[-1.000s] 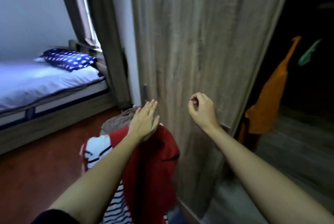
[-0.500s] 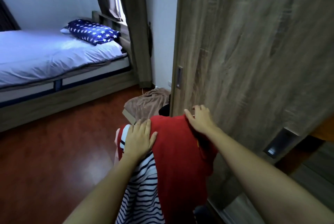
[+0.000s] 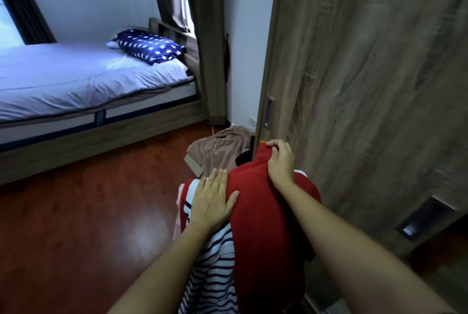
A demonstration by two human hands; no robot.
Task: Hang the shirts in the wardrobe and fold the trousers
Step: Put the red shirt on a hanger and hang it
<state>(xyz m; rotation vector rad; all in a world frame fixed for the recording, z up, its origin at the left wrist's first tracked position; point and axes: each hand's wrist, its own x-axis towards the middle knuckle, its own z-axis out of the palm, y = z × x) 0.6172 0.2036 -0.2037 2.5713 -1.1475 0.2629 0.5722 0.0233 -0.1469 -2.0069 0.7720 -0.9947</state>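
Red shirt (image 3: 266, 225) sits lower centre of frame, draped on top of a heap of clothes, its top edge pulled up toward the wardrobe door (image 3: 367, 86). Under it, lower centre-left, a white shirt with navy stripes (image 3: 215, 275) hangs down off the same heap; a pink edge shows at its left side. What carries the heap is hidden (no basket or chair visible under the cloth).

Right hand (image 3: 279, 161) is at centre, fingers clenched on the upper edge of the red shirt, pinching a fold of it, forearm running in from the lower right corner. Left hand (image 3: 212, 202) lies flat on the heap just left of that, fingers released and spread, palm down across the seam where striped shirt meets red shirt, thumb on the red; forearm comes up from bottom centre.

Behind the heap, centre, a brown towel (image 3: 217, 146) is spread over a low cardboard box on the wood floor (image 3: 76, 225). Bed (image 3: 76, 80) with star-print pillow (image 3: 149, 46) upper left; curtain (image 3: 210, 35) top centre.
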